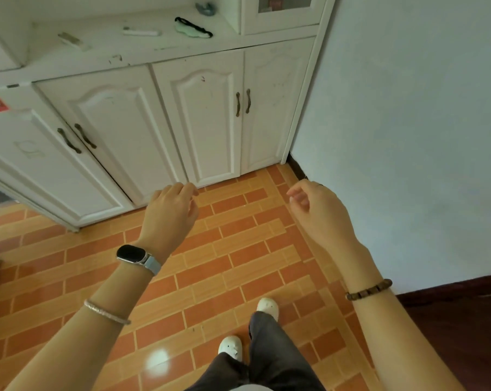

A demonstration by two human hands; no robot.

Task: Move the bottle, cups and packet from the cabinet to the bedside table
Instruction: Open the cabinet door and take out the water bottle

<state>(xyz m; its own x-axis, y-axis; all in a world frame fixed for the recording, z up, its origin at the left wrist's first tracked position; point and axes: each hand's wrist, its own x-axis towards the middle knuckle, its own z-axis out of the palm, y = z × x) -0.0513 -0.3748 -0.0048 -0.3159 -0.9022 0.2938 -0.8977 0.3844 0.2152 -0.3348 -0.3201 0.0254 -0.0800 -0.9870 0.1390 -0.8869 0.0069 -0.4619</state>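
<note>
A white cabinet (142, 117) with closed lower doors fills the upper left. My left hand (170, 210) hangs in front of its base, fingers loosely curled and holding nothing. Near the wall corner my right hand (317, 210) is also empty, its fingers slightly apart. No bottle, cup or packet shows on the cabinet's open shelf (103, 43). The bedside table is out of view.
On the shelf lie a green item with a black cord (192, 28), a white stick-like item (141, 31) and a small grey piece (69, 38). A glass-door cupboard (283, 9) sits above right. A pale wall (408, 122) bounds the right side. My feet (248, 328) stand on orange brick-pattern floor.
</note>
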